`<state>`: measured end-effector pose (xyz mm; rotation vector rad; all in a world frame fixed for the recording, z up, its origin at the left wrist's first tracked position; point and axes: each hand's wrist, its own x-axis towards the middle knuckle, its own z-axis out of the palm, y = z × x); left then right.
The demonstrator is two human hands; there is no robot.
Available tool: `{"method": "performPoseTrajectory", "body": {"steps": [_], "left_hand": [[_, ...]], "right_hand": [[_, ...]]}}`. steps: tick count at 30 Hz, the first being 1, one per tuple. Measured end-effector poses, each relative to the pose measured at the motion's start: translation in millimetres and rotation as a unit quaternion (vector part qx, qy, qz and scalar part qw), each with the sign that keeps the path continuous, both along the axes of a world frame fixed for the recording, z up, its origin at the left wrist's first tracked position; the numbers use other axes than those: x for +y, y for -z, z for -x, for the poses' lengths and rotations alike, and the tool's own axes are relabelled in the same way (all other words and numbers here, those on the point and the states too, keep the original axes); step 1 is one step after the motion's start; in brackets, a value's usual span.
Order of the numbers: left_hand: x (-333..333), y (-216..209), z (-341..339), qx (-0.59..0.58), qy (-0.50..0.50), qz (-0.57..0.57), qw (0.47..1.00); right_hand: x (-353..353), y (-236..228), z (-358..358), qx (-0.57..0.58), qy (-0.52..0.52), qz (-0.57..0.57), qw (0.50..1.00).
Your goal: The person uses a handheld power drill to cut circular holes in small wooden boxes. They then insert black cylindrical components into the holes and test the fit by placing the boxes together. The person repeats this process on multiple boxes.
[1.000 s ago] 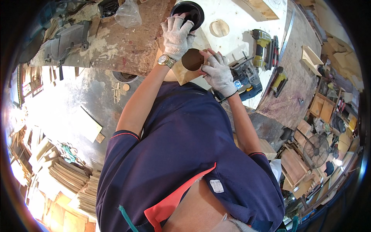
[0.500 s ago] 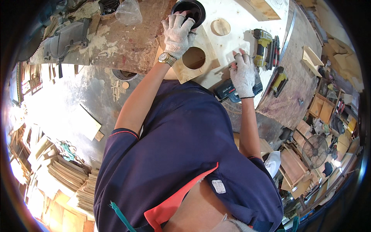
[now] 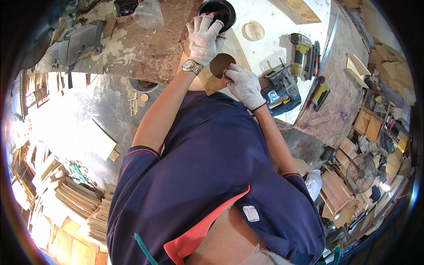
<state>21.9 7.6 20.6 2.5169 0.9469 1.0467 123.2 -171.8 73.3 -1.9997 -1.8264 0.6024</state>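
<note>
A black, round, bowl-like piece (image 3: 227, 15) sits at the far edge of the view. My gloved left hand (image 3: 205, 39) reaches over its near rim, fingers curled onto it and the fingertips partly hidden inside. Just nearer lies a plywood board (image 3: 210, 84) with a round hole cut through it. At the right edge of that hole is my gloved right hand (image 3: 243, 84), fingers bent and pinching the board there. To its right a blue and black jigsaw (image 3: 285, 90) lies on its side, nothing holding it.
On the white sheet (image 3: 269, 48) rests a round wooden disc (image 3: 253, 31). Two yellow-green nail guns (image 3: 301, 55) lie to the right. A clear plastic bag (image 3: 148, 14) and a grey machine with a toothed blade (image 3: 79, 46) are at left. A fan (image 3: 360, 170) stands at lower right.
My right hand has left the jigsaw and moved left to the edge of the board's hole. The jigsaw is now uncovered. My left hand has stayed at the black rim.
</note>
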Motion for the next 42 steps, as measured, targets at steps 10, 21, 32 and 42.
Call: {"method": "performPoseTrajectory", "body": {"steps": [10,21,32,42], "left_hand": [[2.0,1.0,0.1,-0.007,0.000,0.000,1.000],[2.0,0.4,-0.1,-0.005,-0.004,-0.011,1.000],[1.5,-2.0,-0.3,-0.013,-0.003,-0.004,1.000],[1.9,-0.7,0.6,-0.017,0.001,0.019,1.000]], "right_hand": [[-18.3,-4.8,-46.1,-0.028,0.374,-0.097,0.922],[-25.8,9.4,-6.2,-0.006,0.080,-0.082,0.993],[-27.6,13.5,-5.5,-0.041,0.037,-0.083,0.995],[-17.5,-20.2,-30.2,-0.031,-0.082,0.075,0.993]]}}
